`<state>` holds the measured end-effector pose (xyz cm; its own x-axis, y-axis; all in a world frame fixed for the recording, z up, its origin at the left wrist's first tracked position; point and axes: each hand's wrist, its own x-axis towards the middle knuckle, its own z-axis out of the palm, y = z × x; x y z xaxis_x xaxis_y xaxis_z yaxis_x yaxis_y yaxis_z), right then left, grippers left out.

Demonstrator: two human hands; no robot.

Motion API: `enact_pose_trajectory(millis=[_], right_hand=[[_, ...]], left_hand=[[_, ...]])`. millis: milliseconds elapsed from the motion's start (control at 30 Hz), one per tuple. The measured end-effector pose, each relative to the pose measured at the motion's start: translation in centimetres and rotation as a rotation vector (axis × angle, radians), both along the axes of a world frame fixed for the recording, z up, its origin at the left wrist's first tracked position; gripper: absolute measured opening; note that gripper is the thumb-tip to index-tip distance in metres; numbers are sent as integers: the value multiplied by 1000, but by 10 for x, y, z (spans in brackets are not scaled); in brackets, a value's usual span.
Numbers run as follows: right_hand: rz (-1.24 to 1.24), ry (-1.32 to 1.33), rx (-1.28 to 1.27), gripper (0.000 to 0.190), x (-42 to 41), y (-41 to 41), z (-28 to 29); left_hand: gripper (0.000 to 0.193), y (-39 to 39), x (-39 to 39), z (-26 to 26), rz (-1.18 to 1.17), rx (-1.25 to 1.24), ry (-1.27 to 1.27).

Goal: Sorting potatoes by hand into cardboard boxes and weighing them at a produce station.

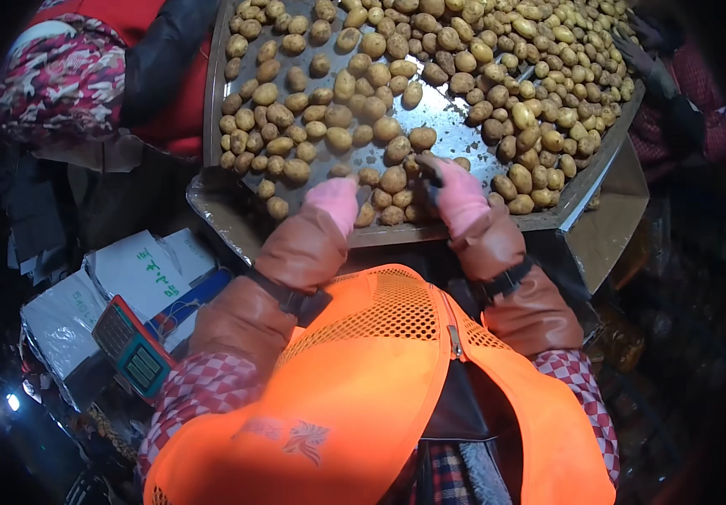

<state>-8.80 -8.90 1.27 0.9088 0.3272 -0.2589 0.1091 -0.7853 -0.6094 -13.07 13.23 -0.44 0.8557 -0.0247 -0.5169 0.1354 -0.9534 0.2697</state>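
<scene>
Many potatoes (338,139) lie spread over a metal sorting table (435,117) with a raised rim, most densely at the upper right. Near the table's front edge, my left hand (336,199), in a pink glove, is among the potatoes; its fingers are blurred and partly hidden, so its grip cannot be made out. My right hand (454,189), in a pink glove with dark fingers, reaches in at the right of a small group of potatoes (393,180). Its fingertips touch or lie close to a potato, and whether it holds one is unclear.
Cardboard boxes (609,221) stand below the table's right corner. At the lower left are white cartons (135,271) bearing writing and a digital scale (132,350). One person (167,76) stands at the table's left; another person's gloved hands (638,53) are at its right edge.
</scene>
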Motion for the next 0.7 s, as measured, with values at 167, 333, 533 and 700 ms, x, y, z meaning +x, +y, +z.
enact_pose_trajectory(millis=[167,333,533,700], right_hand=[[247,41,-279,43,21,30,-30],[-451,643,704,37,23,4,-15],[-697,1077,1624,47,-14,-22,-22],[-871,1078,1822,39,-14,-28,-26]], left_hand=[[26,-2,23,-16,6,17,64],[32,25,5,4,241,-224,-126],[32,-28,12,33,11,-647,-409],[37,-39,86,10,-76,-197,-736]])
